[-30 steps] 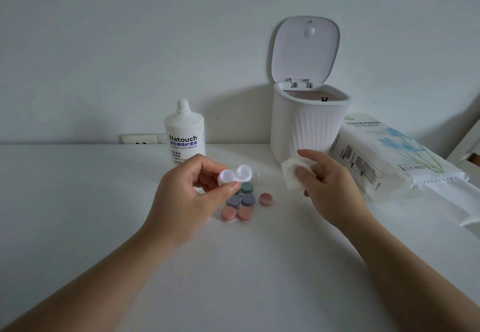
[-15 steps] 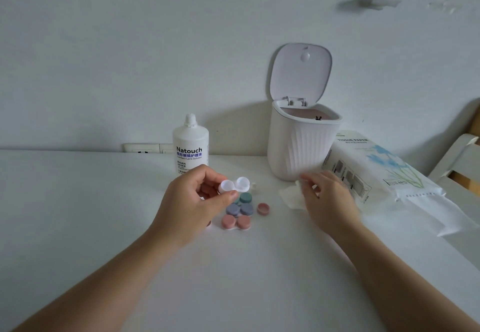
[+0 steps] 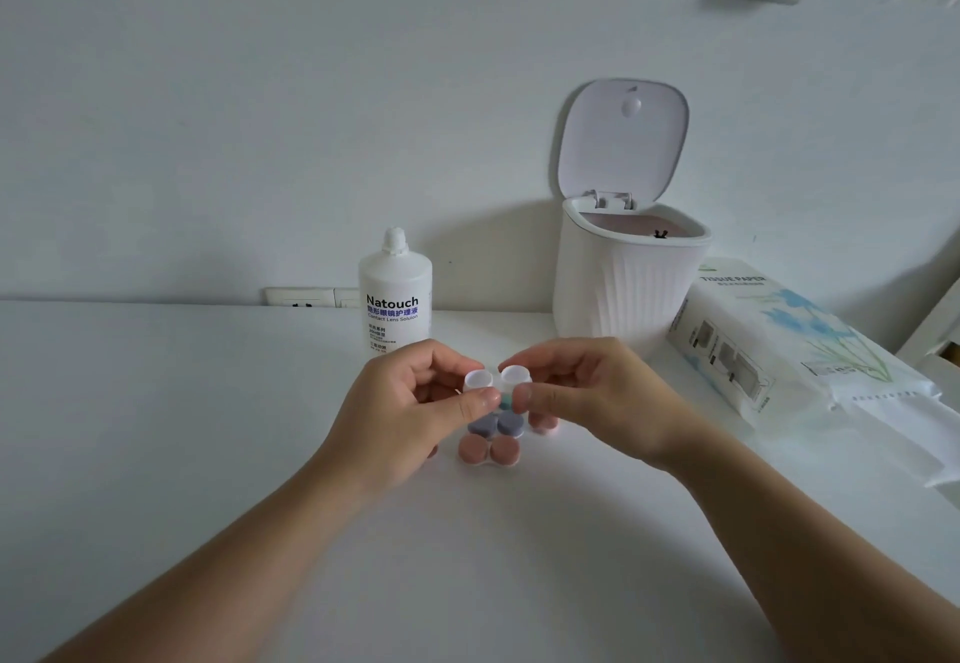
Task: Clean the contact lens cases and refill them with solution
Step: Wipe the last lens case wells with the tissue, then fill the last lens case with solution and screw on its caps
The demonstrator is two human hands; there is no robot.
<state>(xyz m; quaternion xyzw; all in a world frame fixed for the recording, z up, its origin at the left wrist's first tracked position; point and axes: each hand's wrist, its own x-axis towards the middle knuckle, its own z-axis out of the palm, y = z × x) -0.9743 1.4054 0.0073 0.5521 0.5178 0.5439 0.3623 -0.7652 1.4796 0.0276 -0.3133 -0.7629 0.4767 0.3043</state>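
Note:
A white two-well contact lens case (image 3: 497, 379) with no caps is held above the table by both hands. My left hand (image 3: 410, 410) pinches its left well and my right hand (image 3: 592, 397) pinches its right well. Below the hands lie a purple-capped case (image 3: 496, 425), a pink-capped case (image 3: 488, 451), a partly hidden green cap (image 3: 505, 401) and a loose pink cap (image 3: 543, 424). The white Natouch solution bottle (image 3: 395, 293) stands upright behind my left hand, capped.
A small white bin (image 3: 626, 278) with its lid raised stands at the back, right of the bottle. A tissue pack (image 3: 779, 345) lies at the right with a sheet sticking out. The white table (image 3: 156, 402) meets the wall, with a socket strip (image 3: 306, 297) there.
My right hand let go of the white tissue near the bin and moved left to take the case's right well. The tissue is no longer seen. The camera view tilted up slightly.

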